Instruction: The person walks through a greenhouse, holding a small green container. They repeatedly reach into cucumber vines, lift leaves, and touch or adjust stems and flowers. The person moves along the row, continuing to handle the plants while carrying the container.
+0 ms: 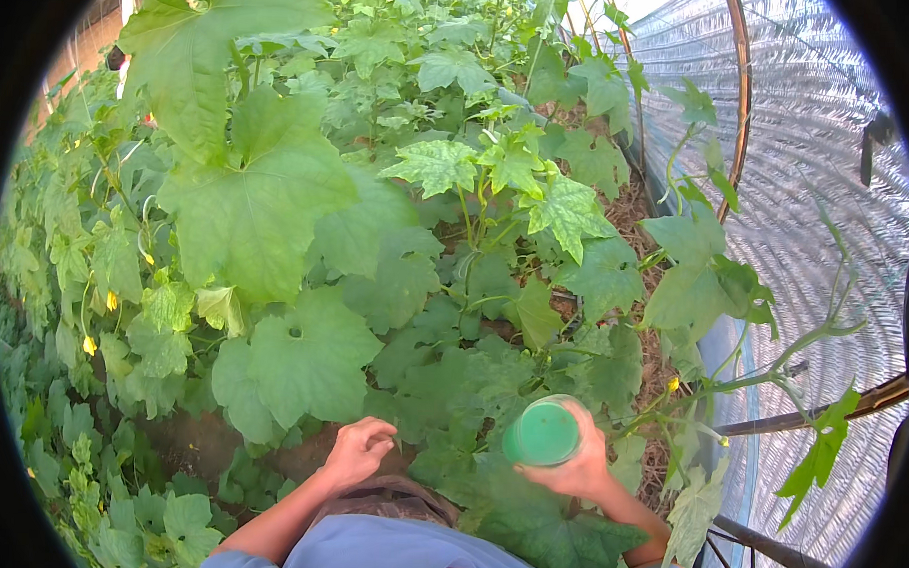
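Observation:
Held in my right hand (579, 465) is a clear cup of green liquid (543, 435), gripped around its side, with vine leaves below and behind it. My left hand (358, 452) is at the lower middle with its fingers curled; whether anything small is between the fingertips cannot be told. Just above and left of that hand spreads a broad green leaf (309, 354). A climbing vine with pale mottled leaves (504, 162) stands in front of me. A large leaf (259, 194) rises at the upper left, near the camera.
Dense vines with yellow flowers (89, 345) fill the left side. Along the right runs a translucent plastic sheet wall (808, 259) with curved poles (740, 91). A long vine stem (767, 376) reaches across it. Dry straw (656, 411) covers the ground beside the wall.

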The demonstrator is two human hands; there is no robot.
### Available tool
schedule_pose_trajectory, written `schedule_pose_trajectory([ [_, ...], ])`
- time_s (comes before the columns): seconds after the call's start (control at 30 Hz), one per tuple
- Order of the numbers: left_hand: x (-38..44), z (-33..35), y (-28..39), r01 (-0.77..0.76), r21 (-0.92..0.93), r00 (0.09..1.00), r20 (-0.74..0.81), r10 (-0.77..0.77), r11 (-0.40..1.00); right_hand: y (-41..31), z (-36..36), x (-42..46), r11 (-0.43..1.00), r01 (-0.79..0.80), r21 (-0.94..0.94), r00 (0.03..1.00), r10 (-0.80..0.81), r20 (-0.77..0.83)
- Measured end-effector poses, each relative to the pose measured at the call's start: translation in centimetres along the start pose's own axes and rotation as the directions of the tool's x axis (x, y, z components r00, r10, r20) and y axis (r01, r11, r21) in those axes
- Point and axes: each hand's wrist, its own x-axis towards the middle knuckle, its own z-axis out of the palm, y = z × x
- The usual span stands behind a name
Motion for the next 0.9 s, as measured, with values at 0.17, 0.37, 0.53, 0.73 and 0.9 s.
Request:
schedule_pose_trajectory([
  [0.17, 0.0, -3.2, -0.4, -0.075, -0.096, 0.997, -0.018, 0.074, 0.993, -2.5, 1.1, 2.0, 0.999, 0.029, 0.024, 0.999, -0.030, 0.045],
  [0.37, 1.4, -6.6, 3.6, -0.337, -0.081, 0.935, 0.093, 0.343, 0.938, -6.8, 4.9, 4.2, 0.993, -0.036, 0.113, 0.998, 0.041, -0.043],
  [0.53, 1.6, -6.9, 7.9, -0.571, 0.022, 0.810, 0.181, 0.558, 0.821, -9.7, 8.4, 6.6, 0.974, 0.001, 0.226, 0.996, 0.020, -0.090],
  [0.73, 1.9, -5.8, 7.4, -0.536, 0.005, 0.837, -0.128, 0.532, 0.844, -11.8, 11.0, 9.0, 0.926, 0.014, 0.376, 0.994, 0.028, -0.105],
  [0.9, 2.4, -5.8, 6.6, -0.541, 0.028, 0.789, -0.330, 0.519, 0.841, -11.6, 11.4, 10.1, 0.906, 0.216, 0.364, 0.976, -0.187, -0.114],
])
